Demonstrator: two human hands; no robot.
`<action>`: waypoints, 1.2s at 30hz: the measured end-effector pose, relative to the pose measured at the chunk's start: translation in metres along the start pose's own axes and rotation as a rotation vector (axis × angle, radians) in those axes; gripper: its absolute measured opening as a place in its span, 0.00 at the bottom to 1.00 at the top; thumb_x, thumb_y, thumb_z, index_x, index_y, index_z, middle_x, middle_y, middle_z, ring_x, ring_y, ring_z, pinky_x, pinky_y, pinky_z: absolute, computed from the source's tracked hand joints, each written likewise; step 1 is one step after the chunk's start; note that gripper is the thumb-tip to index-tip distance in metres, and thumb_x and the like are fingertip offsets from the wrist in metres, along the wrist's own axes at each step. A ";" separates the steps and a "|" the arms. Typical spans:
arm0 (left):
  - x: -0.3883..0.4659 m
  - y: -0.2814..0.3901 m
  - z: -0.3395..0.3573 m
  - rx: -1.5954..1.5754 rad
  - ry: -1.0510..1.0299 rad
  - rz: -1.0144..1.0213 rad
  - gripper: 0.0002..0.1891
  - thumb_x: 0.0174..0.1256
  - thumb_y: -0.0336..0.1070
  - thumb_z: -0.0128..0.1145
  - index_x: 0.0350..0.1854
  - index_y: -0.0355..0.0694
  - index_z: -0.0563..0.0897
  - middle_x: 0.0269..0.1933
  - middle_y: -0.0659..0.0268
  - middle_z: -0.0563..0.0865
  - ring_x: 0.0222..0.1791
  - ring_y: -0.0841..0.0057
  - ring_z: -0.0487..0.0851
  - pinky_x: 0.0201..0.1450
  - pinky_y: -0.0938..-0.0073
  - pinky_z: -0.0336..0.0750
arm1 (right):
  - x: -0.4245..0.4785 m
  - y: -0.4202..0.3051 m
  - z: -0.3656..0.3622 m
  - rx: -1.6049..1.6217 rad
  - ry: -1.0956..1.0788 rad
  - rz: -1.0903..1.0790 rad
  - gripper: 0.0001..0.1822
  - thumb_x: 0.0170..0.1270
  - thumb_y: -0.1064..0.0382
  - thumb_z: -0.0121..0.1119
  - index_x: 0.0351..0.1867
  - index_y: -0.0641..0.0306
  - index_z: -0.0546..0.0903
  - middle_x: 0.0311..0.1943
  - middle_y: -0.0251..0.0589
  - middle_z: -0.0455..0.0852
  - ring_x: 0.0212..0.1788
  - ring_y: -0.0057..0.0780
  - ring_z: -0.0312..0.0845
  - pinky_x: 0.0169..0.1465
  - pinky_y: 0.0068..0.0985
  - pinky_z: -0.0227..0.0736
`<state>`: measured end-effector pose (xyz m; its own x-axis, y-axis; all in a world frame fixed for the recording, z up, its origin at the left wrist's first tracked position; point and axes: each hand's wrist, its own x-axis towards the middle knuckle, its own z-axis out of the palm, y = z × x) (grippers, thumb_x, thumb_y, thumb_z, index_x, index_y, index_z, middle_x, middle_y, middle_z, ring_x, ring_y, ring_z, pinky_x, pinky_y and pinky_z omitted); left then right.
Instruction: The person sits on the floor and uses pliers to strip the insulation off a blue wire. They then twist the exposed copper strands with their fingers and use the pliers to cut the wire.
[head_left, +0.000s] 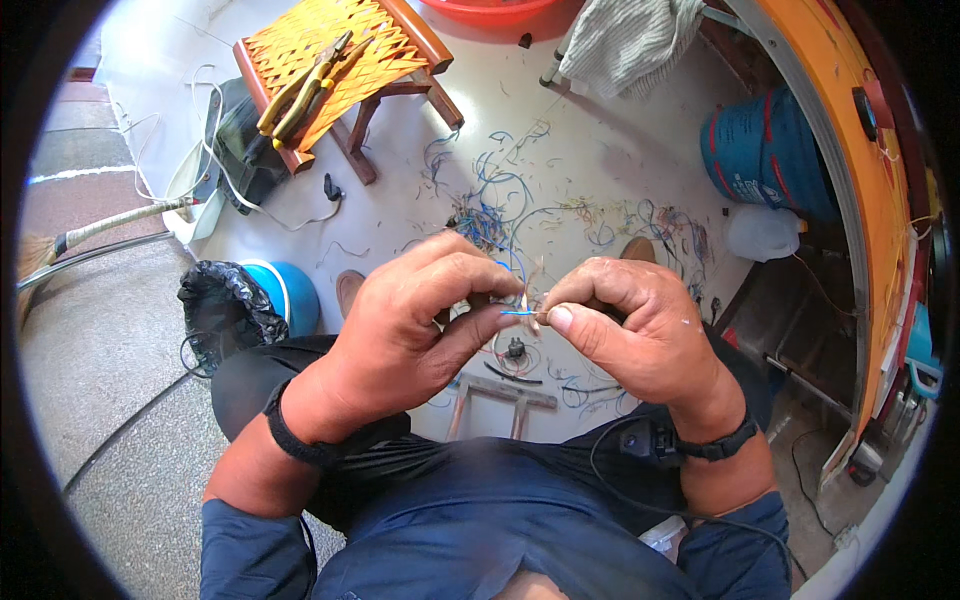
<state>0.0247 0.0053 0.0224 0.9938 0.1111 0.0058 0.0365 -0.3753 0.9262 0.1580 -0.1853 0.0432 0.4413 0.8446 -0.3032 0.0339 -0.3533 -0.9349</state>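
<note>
Between thumb and fingertips, my left hand (427, 315) pinches a thin blue insulated wire (516, 313). The wire's bare, copper-coloured end reaches to my right hand (630, 330), whose thumb and index finger are closed on it. More blue wire and some pale strands rise beside the fingertips; where they join is too small to tell. Both hands are held in front of my lap, close together. On the floor beneath them are a black plug (516, 347) and a short black piece of cable (513, 374).
Wire scraps (480, 225) litter the white floor. Two pairs of pliers (307, 94) lie on a woven stool (337, 45). A blue bucket (292, 296) with a black bag stands at left, a teal bucket (765, 154) and plastic jug (763, 232) at right. An orange panel (847, 112) borders the right side.
</note>
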 end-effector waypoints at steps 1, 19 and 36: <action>-0.002 -0.001 0.002 0.069 0.037 0.056 0.16 0.60 0.22 0.69 0.50 0.38 0.85 0.45 0.61 0.84 0.40 0.76 0.82 0.40 0.77 0.76 | -0.001 0.000 0.001 0.003 -0.008 0.021 0.06 0.64 0.66 0.64 0.37 0.68 0.86 0.28 0.43 0.85 0.30 0.26 0.80 0.37 0.26 0.74; -0.012 -0.022 0.001 0.109 0.152 0.204 0.10 0.59 0.18 0.64 0.42 0.34 0.84 0.34 0.57 0.85 0.33 0.66 0.85 0.36 0.70 0.79 | 0.018 0.028 0.011 0.734 0.314 0.189 0.09 0.76 0.61 0.57 0.43 0.65 0.82 0.29 0.30 0.82 0.28 0.16 0.76 0.36 0.18 0.72; -0.040 -0.041 0.094 -0.039 -0.302 -0.188 0.07 0.74 0.35 0.59 0.47 0.40 0.84 0.32 0.57 0.87 0.31 0.62 0.87 0.35 0.63 0.80 | 0.026 0.025 -0.002 1.002 0.355 0.112 0.08 0.77 0.62 0.57 0.46 0.64 0.81 0.20 0.22 0.67 0.24 0.13 0.68 0.27 0.17 0.64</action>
<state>-0.0069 -0.0700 -0.0508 0.9566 -0.1039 -0.2723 0.2235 -0.3382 0.9142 0.1720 -0.1732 0.0126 0.6377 0.6049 -0.4769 -0.7041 0.2067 -0.6793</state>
